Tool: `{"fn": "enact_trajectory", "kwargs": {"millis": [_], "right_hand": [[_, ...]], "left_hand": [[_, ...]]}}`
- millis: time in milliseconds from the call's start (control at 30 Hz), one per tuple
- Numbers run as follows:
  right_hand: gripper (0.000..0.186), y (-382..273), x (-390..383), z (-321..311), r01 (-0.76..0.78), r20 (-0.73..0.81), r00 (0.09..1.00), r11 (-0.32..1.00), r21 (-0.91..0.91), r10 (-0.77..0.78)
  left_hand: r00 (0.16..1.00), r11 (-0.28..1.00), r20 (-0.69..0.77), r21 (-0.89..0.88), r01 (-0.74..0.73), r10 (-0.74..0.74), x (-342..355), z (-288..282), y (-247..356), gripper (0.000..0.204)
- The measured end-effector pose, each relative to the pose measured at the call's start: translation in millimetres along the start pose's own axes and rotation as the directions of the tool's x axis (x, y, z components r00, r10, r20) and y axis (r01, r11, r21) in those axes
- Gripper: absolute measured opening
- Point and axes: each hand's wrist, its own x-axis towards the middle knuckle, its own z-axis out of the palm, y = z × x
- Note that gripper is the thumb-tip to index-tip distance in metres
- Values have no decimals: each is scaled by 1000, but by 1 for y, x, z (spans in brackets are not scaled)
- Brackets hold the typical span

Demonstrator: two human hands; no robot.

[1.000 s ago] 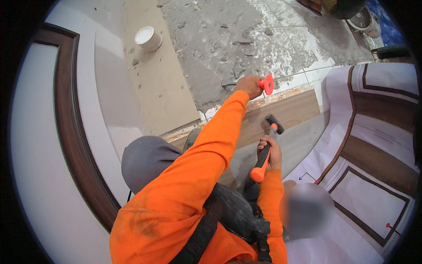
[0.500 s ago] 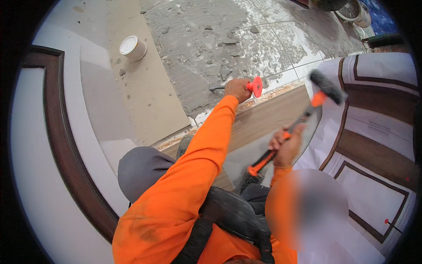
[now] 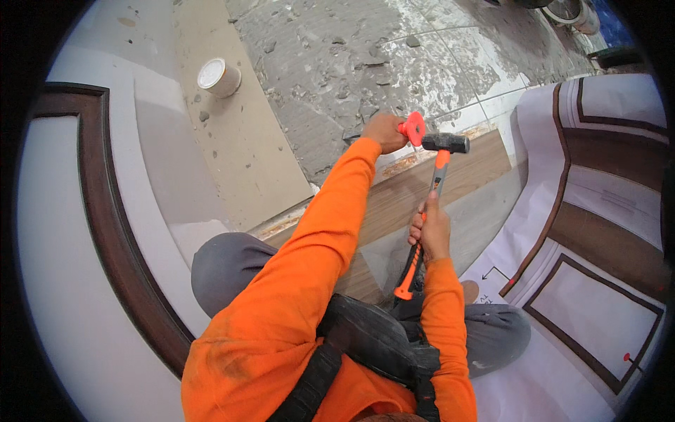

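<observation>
Hammer (image 3: 439,176) clamped in the right hand (image 3: 434,232), its head beyond that hand, close by the red-guarded chisel (image 3: 415,129); the left hand (image 3: 384,133), farther forward, is wrapped around the chisel; a tilted strike could glance off onto the left hand, or dent the wood-look plank (image 3: 467,172) beyond the right

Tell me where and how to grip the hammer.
Probably best by the lower handle, coming from the person's near, right side: this long, slim part runs back toward the body, while the blocky head sits at the far end. The right hand grips higher, around mid-handle.
</observation>
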Motion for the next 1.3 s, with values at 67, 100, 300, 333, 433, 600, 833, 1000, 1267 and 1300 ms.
{"fn": "enact_trajectory", "kwargs": {"millis": [67,100,300,333,433,600,833,1000,1267,1300], "right_hand": [[43,-14,-5,2,86,-18,996,996,37,-86],[42,-21,-9,3,129,-30,991,990,55,-128],[41,-70,-38,3,725,-254,686,669,162,-682],[41,-75,-42,0,761,-268,649,607,230,-712],[39,-48,-24,1,663,-233,746,660,354,-624],[37,-12,-4,15,62,25,998,995,75,-64],[37,-72,-42,3,577,-155,816,798,172,-557],[37,-68,-28,14,755,-333,655,607,248,-678],[36,-22,-15,14,91,63,992,977,195,-105],[38,-30,-22,11,138,40,988,962,237,-151]], "left_hand": [[997,999,-74,34,-35,37,-2,1,-7,32],[992,997,-109,51,-52,57,-3,3,-10,33],[987,995,-154,99,-28,43,2,14,-21,30],[986,995,-155,85,-48,61,4,18,-19,29],[981,994,-163,60,-94,103,5,21,-16,29],[981,992,-162,89,-93,107,4,21,-7,29],[975,993,-199,84,-86,101,0,14,-15,30],[974,991,-193,83,-105,120,2,19,-19,30],[956,990,-257,47,-135,142,6,16,-27,32],[951,987,-266,61,-147,158,4,17,-31,32]]}}
